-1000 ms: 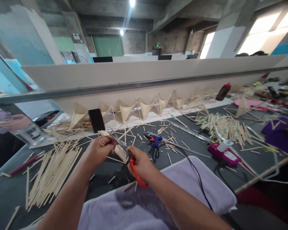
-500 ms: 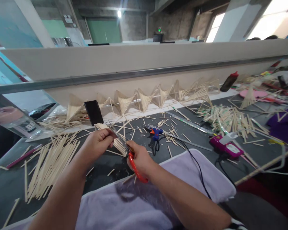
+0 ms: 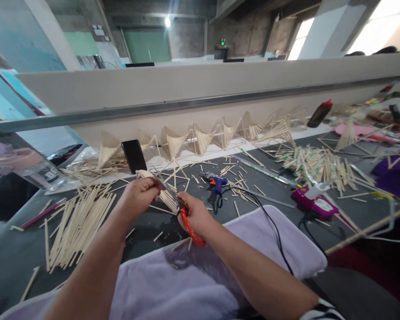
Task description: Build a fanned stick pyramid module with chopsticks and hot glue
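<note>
My right hand (image 3: 196, 214) is closed round the red handles of a pair of scissors (image 3: 194, 231). The metal blades point up and left, passing in front of a small fan-shaped model of thin wooden sticks (image 3: 168, 201). My left hand (image 3: 140, 195) is closed, thumb against fingers, at the left side of this stick model near the blade tips. It appears to grip the model, though its fingers hide the exact contact. Just behind my left hand, a black phone (image 3: 134, 156) leans upright. Right of the scissors lies a blue glue gun (image 3: 218, 183) with a black cord.
Loose wooden sticks (image 3: 83, 222) lie at left, with a heap of short sticks (image 3: 320, 164) at right. Twisted stick models (image 3: 202, 138) line the back wall. A lilac towel (image 3: 273, 235) covers the front edge. A magenta power strip (image 3: 315, 202) and bottle (image 3: 320, 113) are at right.
The view has shifted slightly, so the objects on the left appear further right. Both hands keep nearly the same hold by the stick model, with the scissors in my right hand.
</note>
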Available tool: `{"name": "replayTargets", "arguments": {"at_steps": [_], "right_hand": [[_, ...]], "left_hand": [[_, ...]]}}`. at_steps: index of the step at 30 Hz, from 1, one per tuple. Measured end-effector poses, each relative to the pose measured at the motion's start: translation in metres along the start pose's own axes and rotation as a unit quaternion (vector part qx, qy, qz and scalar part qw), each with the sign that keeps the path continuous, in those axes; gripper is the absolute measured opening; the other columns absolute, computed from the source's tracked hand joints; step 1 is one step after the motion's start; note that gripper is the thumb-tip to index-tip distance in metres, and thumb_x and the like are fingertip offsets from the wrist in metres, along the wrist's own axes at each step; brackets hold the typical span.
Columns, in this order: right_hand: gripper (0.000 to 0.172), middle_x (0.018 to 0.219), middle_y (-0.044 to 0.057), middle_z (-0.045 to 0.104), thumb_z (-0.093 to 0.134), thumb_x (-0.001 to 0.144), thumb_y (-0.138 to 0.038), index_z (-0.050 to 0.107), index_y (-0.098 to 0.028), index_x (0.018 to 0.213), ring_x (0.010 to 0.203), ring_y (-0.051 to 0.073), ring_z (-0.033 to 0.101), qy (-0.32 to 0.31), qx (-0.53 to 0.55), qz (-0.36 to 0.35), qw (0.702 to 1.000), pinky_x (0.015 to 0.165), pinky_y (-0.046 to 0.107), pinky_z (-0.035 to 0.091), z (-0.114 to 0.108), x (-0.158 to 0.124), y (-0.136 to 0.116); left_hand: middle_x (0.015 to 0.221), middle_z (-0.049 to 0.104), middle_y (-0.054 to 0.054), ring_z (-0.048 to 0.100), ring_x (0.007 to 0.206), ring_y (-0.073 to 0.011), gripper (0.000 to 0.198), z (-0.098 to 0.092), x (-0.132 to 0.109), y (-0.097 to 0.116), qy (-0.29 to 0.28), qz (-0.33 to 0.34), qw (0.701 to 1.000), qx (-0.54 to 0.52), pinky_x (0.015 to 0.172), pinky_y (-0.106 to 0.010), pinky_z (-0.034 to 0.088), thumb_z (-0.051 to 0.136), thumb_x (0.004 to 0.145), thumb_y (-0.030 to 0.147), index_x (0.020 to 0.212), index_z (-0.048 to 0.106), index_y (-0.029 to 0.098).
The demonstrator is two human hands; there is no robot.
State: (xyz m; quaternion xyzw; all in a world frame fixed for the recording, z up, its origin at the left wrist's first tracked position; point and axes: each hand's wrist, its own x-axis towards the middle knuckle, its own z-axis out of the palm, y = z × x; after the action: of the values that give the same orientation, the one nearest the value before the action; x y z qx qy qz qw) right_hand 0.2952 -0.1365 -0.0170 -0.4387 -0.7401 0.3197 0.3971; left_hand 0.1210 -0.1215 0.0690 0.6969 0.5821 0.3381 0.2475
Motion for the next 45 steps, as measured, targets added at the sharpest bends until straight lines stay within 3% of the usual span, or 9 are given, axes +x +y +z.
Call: {"name": "replayTargets", "arguments": {"at_steps": [6, 9, 14, 18, 22, 25, 30, 35, 45], "right_hand": [[0.046, 0.076, -0.004, 0.056, 0.049, 0.057, -0.012, 0.056, -0.022, 0.101, 0.061, 0.011, 0.047, -0.013, 0.008, 0.002, 1.0, 0.058, 0.02, 0.038, 0.001, -0.001, -0.002], [0.04, 0.066, -0.005, 0.051, 0.047, 0.059, -0.012, 0.057, -0.021, 0.097, 0.057, 0.01, 0.043, -0.023, 0.041, 0.008, 0.999, 0.052, 0.018, 0.034, -0.001, -0.003, -0.006], [0.036, 0.058, -0.007, 0.042, 0.045, 0.057, -0.01, 0.057, -0.02, 0.09, 0.051, 0.008, 0.036, -0.024, 0.095, 0.025, 0.995, 0.045, 0.017, 0.027, -0.001, -0.003, -0.007], [0.039, 0.058, -0.007, 0.04, 0.046, 0.056, -0.011, 0.056, -0.02, 0.093, 0.051, 0.008, 0.035, -0.01, 0.085, 0.029, 0.996, 0.046, 0.018, 0.029, 0.0, -0.001, -0.004], [0.041, 0.065, -0.005, 0.048, 0.047, 0.056, -0.01, 0.057, -0.021, 0.094, 0.056, 0.01, 0.041, -0.005, 0.048, 0.003, 0.999, 0.052, 0.018, 0.034, -0.001, 0.001, -0.003], [0.041, 0.07, -0.003, 0.052, 0.047, 0.056, -0.011, 0.057, -0.022, 0.095, 0.06, 0.011, 0.045, 0.001, 0.012, -0.007, 1.0, 0.055, 0.019, 0.036, -0.001, 0.001, -0.001], [0.043, 0.069, -0.004, 0.051, 0.047, 0.057, -0.011, 0.056, -0.022, 0.097, 0.058, 0.01, 0.044, -0.019, 0.006, 0.001, 1.0, 0.052, 0.018, 0.034, 0.0, -0.001, 0.001], [0.038, 0.067, -0.005, 0.05, 0.045, 0.058, -0.009, 0.056, -0.021, 0.092, 0.056, 0.009, 0.041, -0.037, 0.028, 0.008, 0.999, 0.051, 0.017, 0.031, 0.001, -0.003, -0.003], [0.032, 0.057, -0.007, 0.04, 0.043, 0.057, -0.009, 0.054, -0.02, 0.085, 0.05, 0.007, 0.036, -0.025, 0.089, 0.04, 0.995, 0.046, 0.017, 0.027, 0.003, -0.003, -0.005]], "left_hand": [[0.042, 0.042, 0.006, 0.028, 0.032, -0.0047, 0.013, -0.009, -0.001, 0.009, -0.106, -0.09, 0.978, -0.154, 0.034, -0.019, 0.016, 0.051, 0.061, 0.022, 0.067, 0.06, 0.015], [0.044, 0.042, 0.006, 0.027, 0.032, -0.0051, 0.013, -0.01, -0.001, 0.009, -0.125, -0.085, 0.975, -0.162, 0.034, -0.019, 0.017, 0.053, 0.066, 0.026, 0.069, 0.059, 0.016], [0.051, 0.052, 0.003, 0.042, 0.045, -0.0088, 0.02, -0.004, -0.002, 0.009, -0.046, 0.001, 0.999, -0.016, 0.044, -0.02, 0.031, 0.05, 0.074, 0.033, 0.069, 0.059, 0.016], [0.052, 0.052, 0.003, 0.046, 0.051, -0.0104, 0.023, -0.001, -0.006, 0.014, 0.015, 0.056, 0.994, 0.093, 0.05, -0.021, 0.033, 0.047, 0.075, 0.031, 0.06, 0.056, 0.016], [0.049, 0.05, 0.003, 0.044, 0.048, -0.0096, 0.023, 0.001, -0.004, 0.007, 0.015, 0.047, 0.997, 0.066, 0.049, -0.021, 0.032, 0.047, 0.074, 0.027, 0.054, 0.052, 0.016], [0.046, 0.048, 0.004, 0.041, 0.043, -0.0086, 0.014, 0.002, 0.0, -0.002, -0.008, -0.003, 1.0, -0.021, 0.043, -0.02, 0.029, 0.048, 0.069, 0.023, 0.063, 0.058, 0.016], [0.04, 0.043, 0.007, 0.029, 0.031, -0.005, 0.01, -0.006, 0.003, -0.003, -0.118, -0.089, 0.975, -0.167, 0.033, -0.018, 0.019, 0.052, 0.063, 0.021, 0.067, 0.059, 0.015], [0.04, 0.042, 0.007, 0.026, 0.029, -0.0037, 0.012, -0.012, 0.004, -0.002, -0.169, -0.127, 0.956, -0.203, 0.031, -0.017, 0.017, 0.055, 0.064, 0.025, 0.068, 0.058, 0.014], [0.048, 0.05, 0.005, 0.042, 0.045, -0.0078, 0.024, -0.003, -0.001, 0.004, -0.049, -0.006, 0.999, 0.008, 0.045, -0.019, 0.031, 0.048, 0.076, 0.033, 0.063, 0.057, 0.015]]}}
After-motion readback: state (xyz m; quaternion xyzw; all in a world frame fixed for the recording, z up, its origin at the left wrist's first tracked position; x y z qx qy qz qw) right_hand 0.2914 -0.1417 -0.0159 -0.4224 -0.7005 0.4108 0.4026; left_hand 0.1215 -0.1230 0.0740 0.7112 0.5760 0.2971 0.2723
